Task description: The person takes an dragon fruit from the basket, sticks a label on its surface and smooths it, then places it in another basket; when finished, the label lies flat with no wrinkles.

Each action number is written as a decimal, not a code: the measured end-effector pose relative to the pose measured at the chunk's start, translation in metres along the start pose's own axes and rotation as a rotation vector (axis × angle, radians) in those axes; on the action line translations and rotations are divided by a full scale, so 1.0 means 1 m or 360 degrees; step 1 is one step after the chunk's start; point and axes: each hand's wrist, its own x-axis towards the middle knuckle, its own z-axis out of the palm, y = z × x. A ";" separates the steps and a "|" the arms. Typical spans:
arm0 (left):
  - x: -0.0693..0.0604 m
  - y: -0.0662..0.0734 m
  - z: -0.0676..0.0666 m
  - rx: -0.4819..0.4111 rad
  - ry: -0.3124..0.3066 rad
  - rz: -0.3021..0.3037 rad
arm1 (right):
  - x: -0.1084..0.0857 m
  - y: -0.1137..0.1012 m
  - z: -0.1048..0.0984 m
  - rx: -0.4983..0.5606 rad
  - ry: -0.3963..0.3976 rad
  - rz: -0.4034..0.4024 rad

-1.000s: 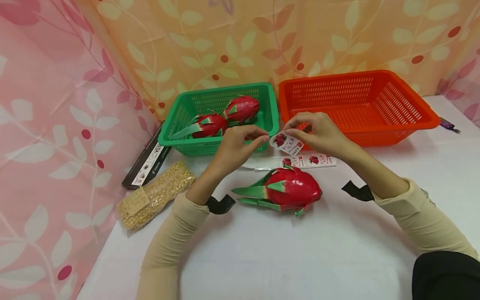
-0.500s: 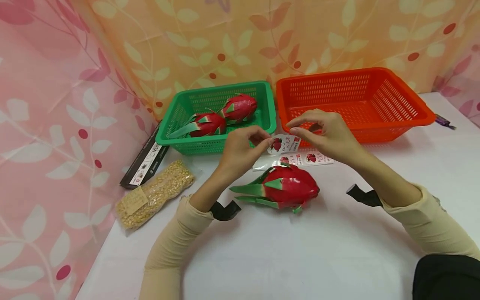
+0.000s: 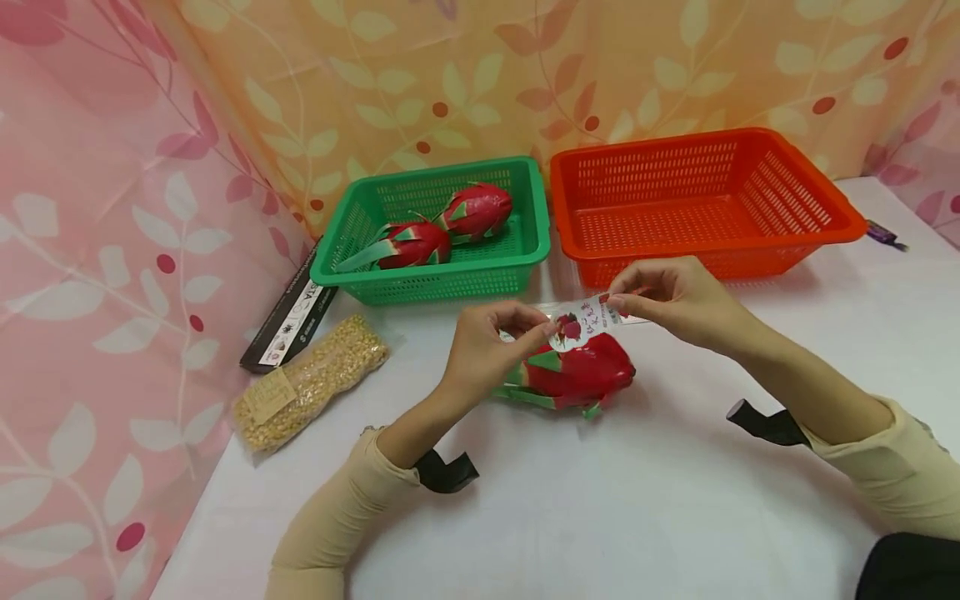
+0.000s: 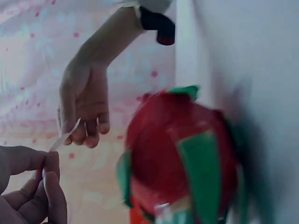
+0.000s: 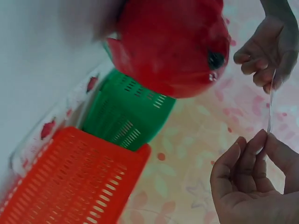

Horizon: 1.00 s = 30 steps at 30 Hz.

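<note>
The left hand pinches the rounded end of a printed label between thumb and fingers, and the right hand pinches its other end, so each grip is clamped on it. The label stretches between them, off the desk, and in the head view overlaps the top edge of a dragon fruit lying there. A strip of labels lies behind that fruit. Farther back, a green basket holds two more dragon fruits, with a red basket just beside it. Leftward lie a bag of yellow kernels and a black box.
</note>
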 end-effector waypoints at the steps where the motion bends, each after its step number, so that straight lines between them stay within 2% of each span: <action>1: -0.003 -0.002 0.003 -0.0009 -0.0023 -0.0033 | -0.001 0.003 0.000 -0.0014 -0.0038 0.0017; 8: -0.021 -0.016 0.028 0.0014 -0.0179 -0.0231 | -0.006 0.019 0.002 -0.0121 -0.0263 0.0134; 13: -0.025 -0.022 0.038 0.0117 -0.0200 -0.0304 | 0.000 0.029 0.003 -0.0105 -0.0367 0.0165; 17: -0.024 -0.021 0.040 0.0229 -0.0213 -0.0295 | 0.005 0.035 0.004 -0.0067 -0.0418 0.0172; 23: -0.021 -0.020 0.040 0.0410 -0.0200 -0.0218 | 0.008 0.039 0.005 -0.0005 -0.0451 0.0180; 30: -0.016 -0.019 0.039 0.0639 -0.0129 -0.0118 | 0.011 0.044 0.007 0.0021 -0.0468 0.0188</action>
